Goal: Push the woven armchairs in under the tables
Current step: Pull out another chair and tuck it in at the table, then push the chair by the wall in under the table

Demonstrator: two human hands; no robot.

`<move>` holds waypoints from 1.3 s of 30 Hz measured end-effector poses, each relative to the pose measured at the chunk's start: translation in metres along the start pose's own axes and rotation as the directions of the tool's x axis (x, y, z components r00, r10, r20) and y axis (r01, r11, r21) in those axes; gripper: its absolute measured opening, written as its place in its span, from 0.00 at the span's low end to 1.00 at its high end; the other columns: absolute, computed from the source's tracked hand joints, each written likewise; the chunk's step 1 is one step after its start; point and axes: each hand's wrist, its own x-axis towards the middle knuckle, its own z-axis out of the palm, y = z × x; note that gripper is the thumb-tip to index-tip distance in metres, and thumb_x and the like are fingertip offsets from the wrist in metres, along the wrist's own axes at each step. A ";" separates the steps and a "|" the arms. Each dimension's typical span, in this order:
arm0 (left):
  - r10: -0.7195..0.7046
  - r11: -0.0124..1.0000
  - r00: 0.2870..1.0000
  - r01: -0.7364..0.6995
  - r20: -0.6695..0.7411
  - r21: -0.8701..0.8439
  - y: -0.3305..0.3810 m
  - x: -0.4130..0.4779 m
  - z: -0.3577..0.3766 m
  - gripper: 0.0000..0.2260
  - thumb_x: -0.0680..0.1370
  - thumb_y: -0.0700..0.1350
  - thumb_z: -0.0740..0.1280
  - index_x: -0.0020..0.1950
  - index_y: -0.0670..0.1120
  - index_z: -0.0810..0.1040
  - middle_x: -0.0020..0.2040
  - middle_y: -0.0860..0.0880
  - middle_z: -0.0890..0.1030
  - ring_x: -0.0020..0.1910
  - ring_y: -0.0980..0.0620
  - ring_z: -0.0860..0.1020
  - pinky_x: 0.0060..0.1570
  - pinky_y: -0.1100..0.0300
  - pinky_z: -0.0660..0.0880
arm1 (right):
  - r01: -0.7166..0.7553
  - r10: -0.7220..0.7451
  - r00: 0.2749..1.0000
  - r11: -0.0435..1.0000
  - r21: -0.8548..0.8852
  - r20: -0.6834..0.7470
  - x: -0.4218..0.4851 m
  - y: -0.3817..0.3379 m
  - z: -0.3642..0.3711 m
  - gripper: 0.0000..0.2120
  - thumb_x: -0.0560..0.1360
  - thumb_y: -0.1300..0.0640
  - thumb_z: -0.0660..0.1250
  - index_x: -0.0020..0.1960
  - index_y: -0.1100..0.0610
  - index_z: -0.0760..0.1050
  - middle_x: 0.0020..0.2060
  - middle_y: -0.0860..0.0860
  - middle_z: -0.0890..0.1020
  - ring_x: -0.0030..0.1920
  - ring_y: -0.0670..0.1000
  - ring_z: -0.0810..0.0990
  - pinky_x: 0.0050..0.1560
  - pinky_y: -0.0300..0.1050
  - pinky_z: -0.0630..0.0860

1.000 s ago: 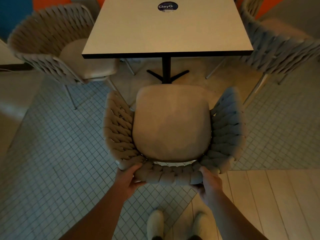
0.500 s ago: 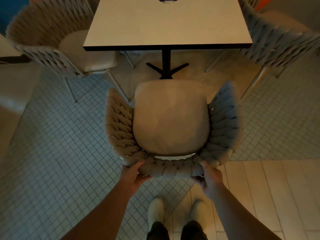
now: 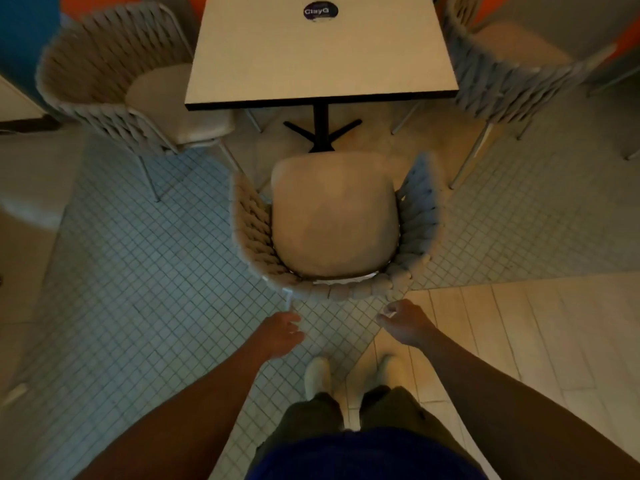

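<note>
The floor (image 3: 145,271) is covered in small square tiles over most of the view, and pale wooden planks (image 3: 526,341) take over at the lower right. A table (image 3: 322,57) stands on it on a black cross-shaped foot (image 3: 322,131); a round dark sticker (image 3: 320,11) lies on its pale top. Three woven armchairs rest on the floor: one (image 3: 332,230) in front of the table's near edge, one (image 3: 114,77) at the left side, one (image 3: 509,71) at the right. Two light shoes (image 3: 318,375) stand near the seam between tiles and planks.
</note>
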 end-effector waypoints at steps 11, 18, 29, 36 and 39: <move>0.131 0.967 0.988 -0.147 0.087 0.207 0.021 -0.008 -0.005 0.20 0.80 0.46 0.68 0.72 0.45 0.73 0.68 0.44 0.77 0.56 0.55 0.75 0.51 0.65 0.74 | 0.082 -0.089 0.994 0.992 -0.096 -0.068 -0.019 0.010 -0.007 0.24 0.81 0.47 0.63 0.71 0.60 0.71 0.61 0.58 0.77 0.61 0.59 0.77 0.51 0.43 0.67; 0.205 0.940 0.969 -0.234 0.137 0.249 0.092 0.017 0.022 0.20 0.80 0.42 0.67 0.72 0.44 0.74 0.66 0.42 0.77 0.55 0.50 0.77 0.47 0.63 0.75 | 0.045 -0.050 0.988 0.998 -0.034 -0.147 -0.018 0.050 -0.041 0.24 0.80 0.44 0.63 0.70 0.56 0.72 0.70 0.55 0.72 0.65 0.55 0.75 0.57 0.45 0.70; 0.180 0.879 0.953 -0.267 0.243 0.396 0.269 0.056 0.160 0.19 0.81 0.44 0.67 0.72 0.45 0.73 0.65 0.44 0.78 0.58 0.52 0.75 0.53 0.62 0.74 | 0.015 0.011 0.985 0.988 0.154 -0.170 -0.005 0.214 -0.179 0.22 0.81 0.47 0.63 0.69 0.58 0.73 0.64 0.57 0.77 0.58 0.56 0.78 0.53 0.46 0.73; 0.261 0.886 0.935 -0.331 0.240 0.325 0.405 0.060 0.238 0.20 0.81 0.46 0.67 0.73 0.47 0.73 0.66 0.46 0.78 0.59 0.52 0.76 0.53 0.62 0.73 | -0.013 0.049 0.984 0.979 0.204 -0.173 0.001 0.290 -0.295 0.21 0.79 0.47 0.65 0.67 0.58 0.75 0.63 0.57 0.78 0.58 0.57 0.80 0.49 0.46 0.73; 0.271 0.887 0.930 -0.341 0.246 0.312 0.438 0.071 0.250 0.19 0.81 0.45 0.66 0.73 0.47 0.73 0.65 0.46 0.78 0.60 0.52 0.76 0.54 0.62 0.73 | -0.002 0.042 0.984 0.975 0.222 -0.174 0.013 0.297 -0.322 0.21 0.79 0.47 0.65 0.66 0.59 0.76 0.56 0.58 0.82 0.53 0.56 0.83 0.51 0.50 0.78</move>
